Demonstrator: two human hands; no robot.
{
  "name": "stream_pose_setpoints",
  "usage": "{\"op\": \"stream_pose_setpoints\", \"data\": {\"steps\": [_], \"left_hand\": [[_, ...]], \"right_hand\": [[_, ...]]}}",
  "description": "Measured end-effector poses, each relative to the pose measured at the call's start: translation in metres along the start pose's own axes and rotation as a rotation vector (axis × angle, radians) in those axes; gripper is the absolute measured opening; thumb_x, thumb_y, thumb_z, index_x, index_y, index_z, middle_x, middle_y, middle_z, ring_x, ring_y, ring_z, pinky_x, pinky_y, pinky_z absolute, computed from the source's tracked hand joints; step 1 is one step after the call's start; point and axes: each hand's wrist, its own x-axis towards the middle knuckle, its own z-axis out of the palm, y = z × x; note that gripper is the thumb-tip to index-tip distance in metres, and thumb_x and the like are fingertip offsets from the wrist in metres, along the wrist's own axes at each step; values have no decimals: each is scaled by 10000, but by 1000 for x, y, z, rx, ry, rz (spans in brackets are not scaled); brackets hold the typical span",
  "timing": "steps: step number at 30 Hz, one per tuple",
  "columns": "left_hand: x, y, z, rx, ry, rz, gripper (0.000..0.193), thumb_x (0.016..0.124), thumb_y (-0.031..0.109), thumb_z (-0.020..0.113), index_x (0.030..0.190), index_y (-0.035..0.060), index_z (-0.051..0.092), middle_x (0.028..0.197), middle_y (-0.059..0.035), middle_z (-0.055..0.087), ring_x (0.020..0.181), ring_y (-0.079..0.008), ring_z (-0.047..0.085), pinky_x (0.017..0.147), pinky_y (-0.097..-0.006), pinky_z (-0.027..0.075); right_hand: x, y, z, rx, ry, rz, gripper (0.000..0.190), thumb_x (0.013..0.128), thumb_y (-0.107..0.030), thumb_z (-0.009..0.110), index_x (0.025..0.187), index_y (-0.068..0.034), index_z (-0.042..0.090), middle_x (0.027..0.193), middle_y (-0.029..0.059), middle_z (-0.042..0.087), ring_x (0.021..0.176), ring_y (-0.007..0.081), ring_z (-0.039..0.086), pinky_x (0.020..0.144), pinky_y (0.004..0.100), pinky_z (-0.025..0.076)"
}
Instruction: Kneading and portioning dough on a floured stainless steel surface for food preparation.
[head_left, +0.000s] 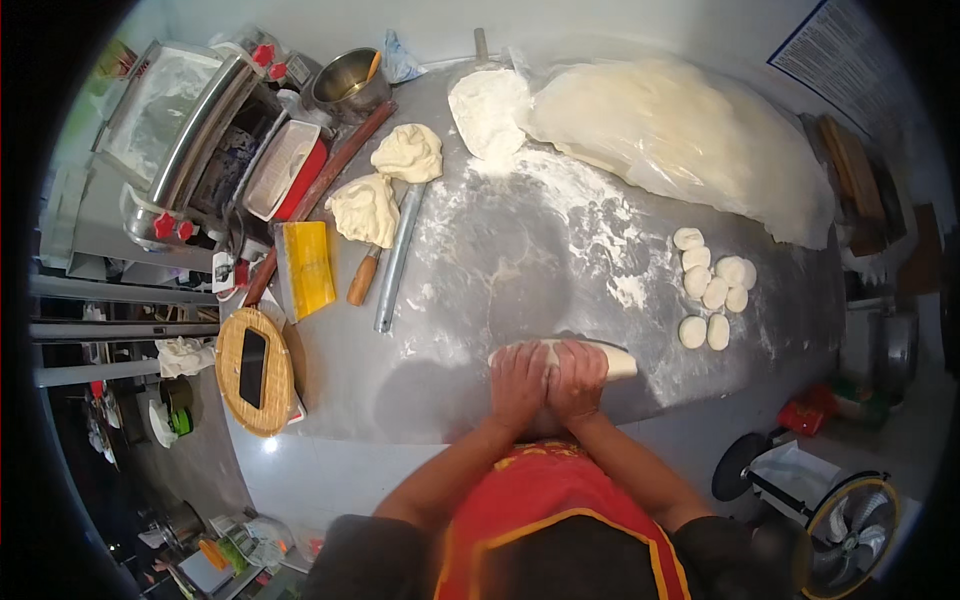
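A pale dough log (619, 362) lies crosswise near the front edge of the floured metal worktable (480, 315). My left hand (517, 384) and my right hand (576, 377) sit side by side on it, fingers curled over its far side. The log's right end sticks out past my right hand; much of its middle is hidden under the fingers. To the right rest several small round dough pieces (697, 282). Beyond my hands, loose flour (592, 217) is spread over the metal, next to a heap of flour (491, 112).
Plastic sheeting (675, 142) covers a large dough mass at the back right. Leftward are two dough lumps (364, 210), a metal rod (400, 259), a wooden handle (363, 279), a yellow scraper (309, 268), a woven basket (282, 375) holding a phone (253, 367), and a roller machine (199, 142).
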Motion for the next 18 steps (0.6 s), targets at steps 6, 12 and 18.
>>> {"op": "stream_pose_setpoints", "data": {"steps": [6, 12, 18], "left_hand": [[40, -8, 33, 25, -213, -325, 199, 850, 257, 563, 965, 95, 569, 988, -91, 568, 975, -286, 522, 875, -470, 373], [103, -26, 46, 97, -30, -305, 176, 882, 251, 539, 886, 87, 602, 930, -129, 595, 937, -305, 556, 820, -467, 385], [83, -1, 0, -64, -332, -183, 239, 883, 243, 521, 749, 57, 588, 763, -169, 621, 739, -368, 588, 702, -498, 421]], "right_hand": [[39, 31, 31, -32, -61, 7, 167, 830, -214, 516, 830, -57, 573, 869, 117, 556, 799, 291, 513, 784, 439, 377], [88, 44, 47, -92, -122, 132, 187, 858, -217, 514, 871, -55, 606, 860, 143, 573, 794, 341, 534, 758, 444, 402], [45, 36, -3, 215, -375, 233, 156, 870, -155, 531, 939, -27, 587, 821, 187, 572, 824, 381, 551, 743, 478, 413]]}}
